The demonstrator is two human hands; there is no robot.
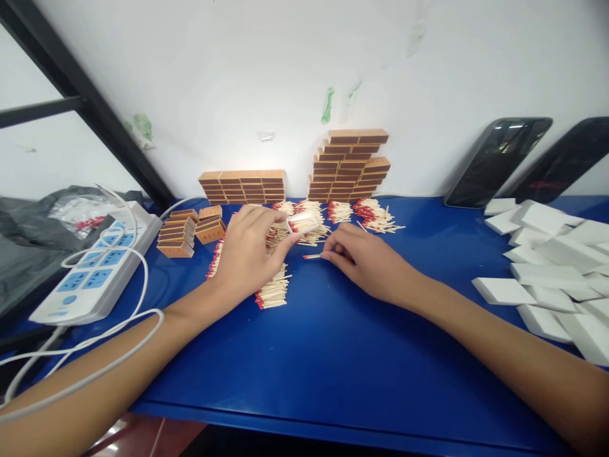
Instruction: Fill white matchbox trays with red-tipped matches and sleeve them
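Pinched between the thumb and fingers of my left hand [250, 254] is a small white matchbox tray [302, 223] with red-tipped matches lying in it. My right hand [364, 257] has its fingers closed on a few matches [313, 256], whose red heads point left toward the tray. Heaps of loose matches [273, 292] spread under and behind my left hand. More piles of matches [375, 216] lie just behind my right hand. The fingertips of my right hand are partly hidden by its knuckles.
Stacked matchboxes [349, 165] and a lower row [242, 186] stand against the wall. Loose matchboxes [177, 236] sit left, beside a power strip [95, 273] with white cables. White trays [547, 266] pile up at right, before two phones [499, 158]. The table [304, 374] is blue.
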